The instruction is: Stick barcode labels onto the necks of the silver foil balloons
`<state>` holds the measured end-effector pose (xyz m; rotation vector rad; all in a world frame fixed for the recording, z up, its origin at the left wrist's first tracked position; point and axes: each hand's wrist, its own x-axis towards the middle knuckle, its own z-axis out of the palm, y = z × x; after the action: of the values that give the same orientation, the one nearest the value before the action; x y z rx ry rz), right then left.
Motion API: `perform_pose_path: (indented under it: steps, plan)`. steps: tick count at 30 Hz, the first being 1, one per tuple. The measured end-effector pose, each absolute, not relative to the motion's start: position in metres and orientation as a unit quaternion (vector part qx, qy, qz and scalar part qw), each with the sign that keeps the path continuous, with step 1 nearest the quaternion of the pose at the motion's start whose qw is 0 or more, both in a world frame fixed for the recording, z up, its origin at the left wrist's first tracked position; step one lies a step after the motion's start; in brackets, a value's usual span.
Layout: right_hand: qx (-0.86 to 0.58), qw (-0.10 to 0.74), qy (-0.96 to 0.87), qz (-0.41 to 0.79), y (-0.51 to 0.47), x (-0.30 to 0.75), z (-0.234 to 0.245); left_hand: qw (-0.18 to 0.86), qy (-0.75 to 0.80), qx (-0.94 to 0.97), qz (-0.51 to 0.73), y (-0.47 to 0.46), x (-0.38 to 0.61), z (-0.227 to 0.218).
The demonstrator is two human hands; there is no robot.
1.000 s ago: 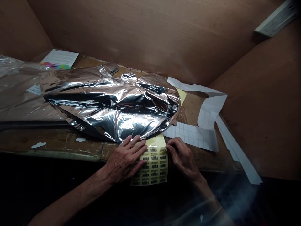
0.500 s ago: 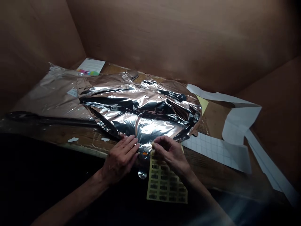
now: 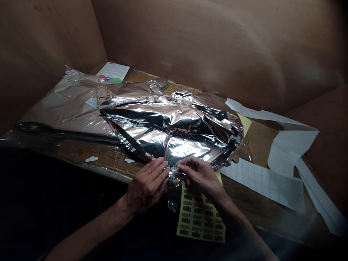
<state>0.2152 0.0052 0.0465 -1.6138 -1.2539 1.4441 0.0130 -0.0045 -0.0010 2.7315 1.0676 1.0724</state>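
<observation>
A shiny foil balloon (image 3: pixel 168 123), lying creased and flat on the bench, reflects brown and black. My left hand (image 3: pixel 149 180) rests on its lower edge with fingers stretched out, holding nothing. Facing it, my right hand (image 3: pixel 199 177) has thumb and fingers pinched on a small clear sticker (image 3: pixel 175 169) at the balloon's lower tail. An orange spot (image 3: pixel 176 180) shows on the tail, and a rounded clear tab (image 3: pixel 172 205) hangs below. Partly under my right hand, a yellow sheet of barcode stickers (image 3: pixel 201 221) hangs over the bench edge.
Clear plastic packaging (image 3: pixel 65 105) with a long dark rod (image 3: pixel 81 136) lies left. A printed card (image 3: pixel 115 72) is behind. White backing paper strips (image 3: pixel 288 148) and a gridded sheet (image 3: pixel 258 177) spread right. Two white cut-outs (image 3: pixel 91 159) sit near the front edge. Wooden panels (image 3: pixel 190 43) enclose the bench.
The whole view has shifted, so things appear farther right. My right fingers stay pinched at the tail, where the small clear piece now shows more plainly. My left hand stays flat.
</observation>
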Motion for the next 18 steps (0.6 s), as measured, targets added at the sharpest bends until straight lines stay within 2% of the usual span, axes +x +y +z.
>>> perform_pose_path:
  steps: [18]
  plan:
    - [-0.606, 0.310, -0.432, 0.592, 0.012, 0.217, 0.053, 0.011, 0.344, 0.872, 0.347, -0.005, 0.014, -0.003]
